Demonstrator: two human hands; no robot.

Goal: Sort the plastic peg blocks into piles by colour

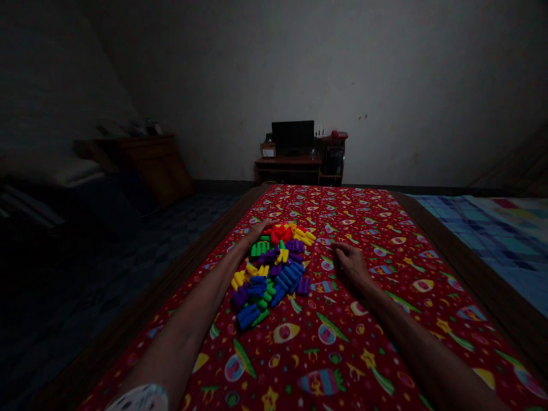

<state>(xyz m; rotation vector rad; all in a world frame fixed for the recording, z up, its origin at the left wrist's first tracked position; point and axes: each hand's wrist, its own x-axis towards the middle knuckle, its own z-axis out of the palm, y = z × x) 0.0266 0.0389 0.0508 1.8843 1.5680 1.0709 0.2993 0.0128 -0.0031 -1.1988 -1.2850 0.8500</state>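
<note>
A pile of plastic toy building blocks (287, 276) in blue, green, yellow, purple, orange and red lies on a red patterned cloth (317, 365). The blocks are short tubes joined side by side. My left hand (262, 229) rests at the pile's far left edge, fingers stretched along the red-orange blocks (281, 233); the pile partly hides them. To the right of the pile, apart from it, my right hand (351, 264) is low over the cloth with its fingers curled in. I see nothing between those fingers.
The cloth covers a long table with brown edges (432, 228). Beyond it a desk (289, 162) holds a dark monitor (293, 137). A wooden cabinet (149, 165) stands at left. On the right lies a blue checked cover (471, 228). The room is dim.
</note>
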